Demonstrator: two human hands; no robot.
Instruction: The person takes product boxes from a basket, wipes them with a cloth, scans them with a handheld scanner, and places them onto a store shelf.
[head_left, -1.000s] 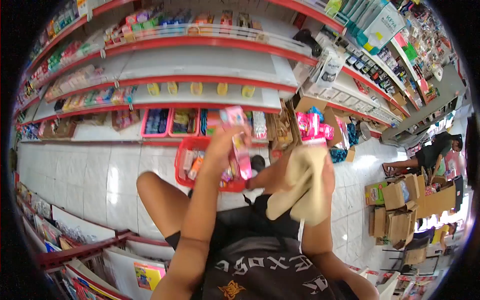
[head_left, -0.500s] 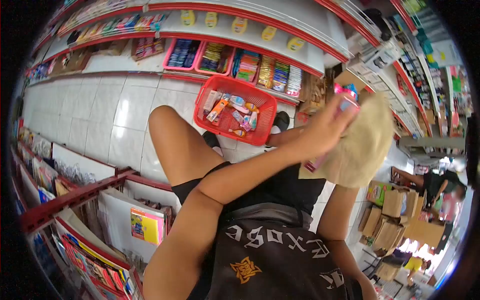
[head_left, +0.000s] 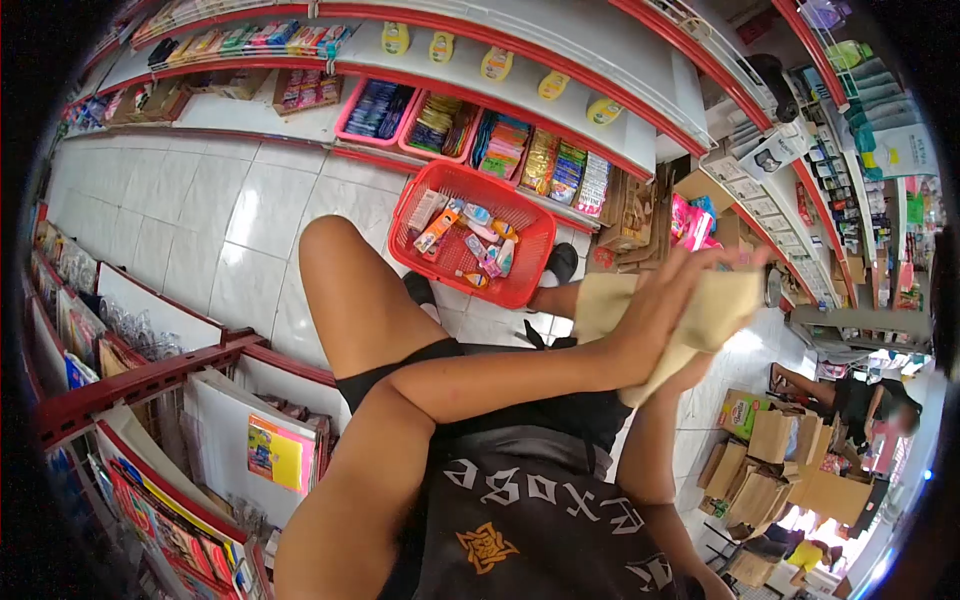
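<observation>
A cream-coloured cloth or soft bag (head_left: 728,312) is bunched in front of my lap, right of centre; its exact kind is unclear. My right hand (head_left: 690,372) grips it from below, most of the fingers hidden behind it. My left hand (head_left: 655,318) reaches across from the left and lies over the cream material, its fingers stretched out and blurred. Beyond my hands, pink packs (head_left: 692,222) show by the cardboard boxes. At my feet a red plastic basket (head_left: 408,215) holds several small packaged items, among them an orange-and-white pack (head_left: 437,230).
Shelving (head_left: 640,115) with yellow-labelled bottles (head_left: 497,64) runs ahead, and pink bins (head_left: 375,108) of sachets fill its lowest level. A rack of paper goods (head_left: 215,430) stands at left. Cardboard boxes (head_left: 765,465) and other people (head_left: 880,415) are at right.
My left hand has come down and toward me, from a pinkish item onto the cream material. That material has lowered and folded; the pinkish item no longer shows in my left hand.
</observation>
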